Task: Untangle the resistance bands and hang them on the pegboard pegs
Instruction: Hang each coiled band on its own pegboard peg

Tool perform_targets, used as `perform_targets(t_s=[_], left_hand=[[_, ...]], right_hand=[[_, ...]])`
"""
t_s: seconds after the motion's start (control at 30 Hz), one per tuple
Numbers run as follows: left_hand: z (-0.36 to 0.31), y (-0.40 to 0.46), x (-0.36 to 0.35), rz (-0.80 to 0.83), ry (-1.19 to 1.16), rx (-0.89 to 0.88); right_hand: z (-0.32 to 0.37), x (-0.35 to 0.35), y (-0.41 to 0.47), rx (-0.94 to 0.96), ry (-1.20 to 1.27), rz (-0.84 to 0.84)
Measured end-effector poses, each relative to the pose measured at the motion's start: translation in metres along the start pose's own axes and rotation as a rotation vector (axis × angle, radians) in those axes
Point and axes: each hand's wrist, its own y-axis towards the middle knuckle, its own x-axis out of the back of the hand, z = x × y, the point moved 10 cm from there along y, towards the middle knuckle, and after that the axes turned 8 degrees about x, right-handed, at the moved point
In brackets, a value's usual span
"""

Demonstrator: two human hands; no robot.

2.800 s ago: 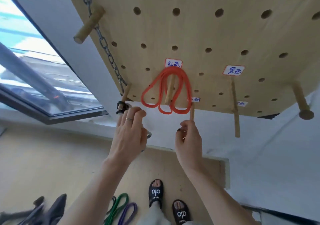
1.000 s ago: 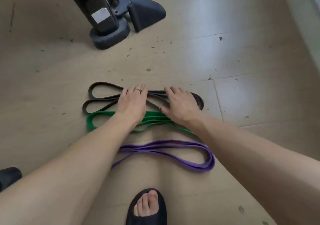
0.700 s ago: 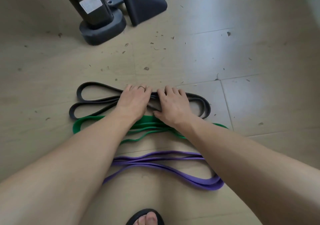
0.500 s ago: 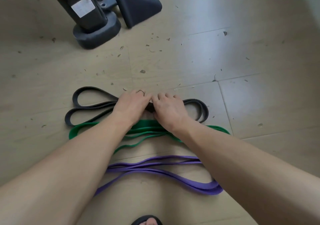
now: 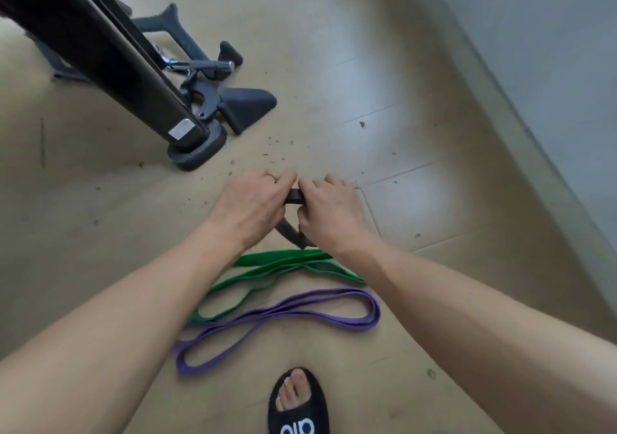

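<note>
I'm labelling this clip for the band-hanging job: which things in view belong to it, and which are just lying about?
Part of the job:
black band, gripped by left hand and right hand
green band
purple band

Just lying about:
black equipment frame
grey handle attachments
debris specks

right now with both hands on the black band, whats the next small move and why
Probably lift the black band straight up, clear of the floor. Both the left hand and right hand already hold it bunched between them, and its tail hangs just above the green band, so rising first should avoid snagging that one.
</note>
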Motion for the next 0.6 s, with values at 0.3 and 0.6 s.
perform_targets(t_s=[0.3, 0.6], left_hand=[[-0.095, -0.033, 0.3, 0.274, -0.624, -0.084], [-0.251, -0.083, 0.579, 0.397, -0.607, -0.468]], right_hand=[[0.024, 0.337, -0.127, -0.355, 0.439, -0.217], [0.067, 0.611, -0.29, -0.613, 0.716, -0.286]])
